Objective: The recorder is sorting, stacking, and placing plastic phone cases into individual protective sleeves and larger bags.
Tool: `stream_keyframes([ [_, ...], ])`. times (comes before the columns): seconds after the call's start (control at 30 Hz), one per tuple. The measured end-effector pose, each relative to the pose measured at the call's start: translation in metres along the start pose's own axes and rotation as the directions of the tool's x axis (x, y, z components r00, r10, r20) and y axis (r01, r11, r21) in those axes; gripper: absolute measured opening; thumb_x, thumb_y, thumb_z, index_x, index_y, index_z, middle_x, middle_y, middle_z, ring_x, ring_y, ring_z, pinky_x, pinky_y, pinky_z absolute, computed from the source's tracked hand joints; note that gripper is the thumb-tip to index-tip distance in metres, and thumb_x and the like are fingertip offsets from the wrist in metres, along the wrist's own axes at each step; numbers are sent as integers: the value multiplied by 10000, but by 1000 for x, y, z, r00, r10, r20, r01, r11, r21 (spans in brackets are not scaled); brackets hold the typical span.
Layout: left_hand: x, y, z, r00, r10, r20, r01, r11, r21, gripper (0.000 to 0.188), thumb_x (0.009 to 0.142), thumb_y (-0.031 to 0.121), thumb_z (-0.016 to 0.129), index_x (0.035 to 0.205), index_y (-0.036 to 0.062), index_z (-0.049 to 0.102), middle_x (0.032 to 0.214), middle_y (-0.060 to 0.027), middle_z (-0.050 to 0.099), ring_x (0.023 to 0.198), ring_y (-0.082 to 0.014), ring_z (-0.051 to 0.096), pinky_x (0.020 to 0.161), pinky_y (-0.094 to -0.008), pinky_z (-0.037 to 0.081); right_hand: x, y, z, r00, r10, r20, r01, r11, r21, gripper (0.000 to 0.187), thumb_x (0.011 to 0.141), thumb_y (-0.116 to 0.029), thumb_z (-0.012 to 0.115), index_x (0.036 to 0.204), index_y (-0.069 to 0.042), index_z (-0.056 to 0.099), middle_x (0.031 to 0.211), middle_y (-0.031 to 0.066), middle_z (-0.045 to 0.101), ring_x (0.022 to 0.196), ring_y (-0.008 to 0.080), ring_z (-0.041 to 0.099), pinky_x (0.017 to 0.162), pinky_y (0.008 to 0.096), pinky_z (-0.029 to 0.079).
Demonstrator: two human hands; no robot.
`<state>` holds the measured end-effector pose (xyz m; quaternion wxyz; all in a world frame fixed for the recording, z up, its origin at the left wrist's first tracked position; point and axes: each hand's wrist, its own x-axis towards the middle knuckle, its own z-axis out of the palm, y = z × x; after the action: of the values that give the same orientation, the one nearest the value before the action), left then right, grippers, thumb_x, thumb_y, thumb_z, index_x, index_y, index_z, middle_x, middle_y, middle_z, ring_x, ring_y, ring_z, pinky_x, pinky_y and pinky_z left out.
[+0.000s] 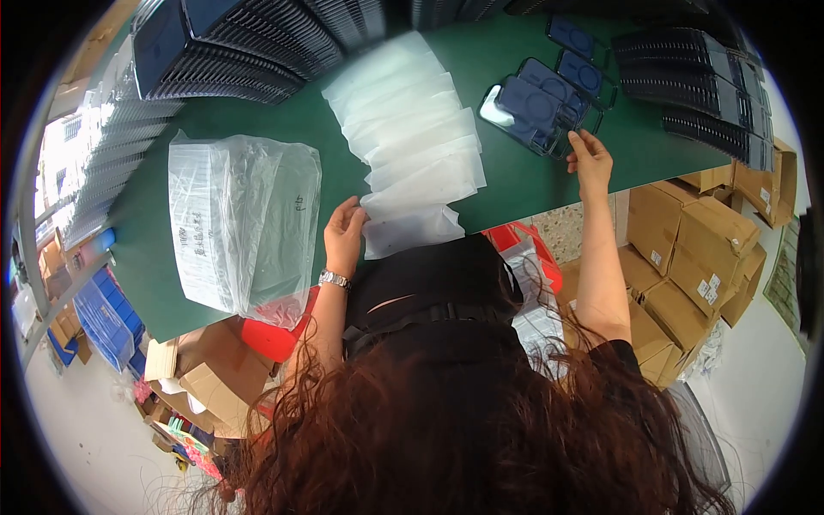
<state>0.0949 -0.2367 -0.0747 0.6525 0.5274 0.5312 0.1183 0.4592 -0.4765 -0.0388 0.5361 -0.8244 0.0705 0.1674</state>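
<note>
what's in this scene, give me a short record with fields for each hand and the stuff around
left hand: fingertips at the left edge of the white translucent sleeves; grip unclear
right hand: fingertips at the near edge of the loose dark phone cases; grip unclear
sleeves: overlapping in a row
surface: green table
table's left: clear plastic bag
far right: stacked dark cases
beyond table, right: cardboard boxes

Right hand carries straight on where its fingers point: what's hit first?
The dark phone cases, right at the tips of the right hand; it may already be touching one, depth is unclear.
</note>
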Motion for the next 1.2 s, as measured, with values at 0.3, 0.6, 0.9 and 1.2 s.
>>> stream_keyframes([
  [0.3,-12,-27,-31,957,-259,127,218,938,269,255,850,175,701,948,-60,682,759,-65,669,618,-115,621,578,-243,514,-137,50,86,587,293,755,52,917,-396,272,823,-253,670,821,18,643,649,86,618,536,173,621,497,301,480],
  [0.6,-9,-26,-19,995,-69,70,42,944,329,175,921,156,605,929,-15,639,757,-39,645,608,-104,592,568,-243,501,-128,72,83,759,118,640,55,968,-244,370,743,-178,723,1031,17,597,854,94,648,788,154,600,703,304,490],
  [0.9,0,-23,-10,998,-55,-19,58,967,247,186,908,148,587,918,-31,638,736,-70,660,603,-127,624,527,-268,503,-65,24,39,805,49,591,81,978,-191,286,789,-94,684,1064,-19,649,776,25,651,662,86,584,511,224,461],
  [1.2,-8,-16,-4,981,-103,163,88,991,97,267,911,171,602,1073,-41,609,867,-100,673,742,-164,660,677,-283,538,35,-19,2,969,-147,200,153,988,-14,254,863,-95,652,1099,-2,637,838,40,662,577,51,533,428,199,393],
])
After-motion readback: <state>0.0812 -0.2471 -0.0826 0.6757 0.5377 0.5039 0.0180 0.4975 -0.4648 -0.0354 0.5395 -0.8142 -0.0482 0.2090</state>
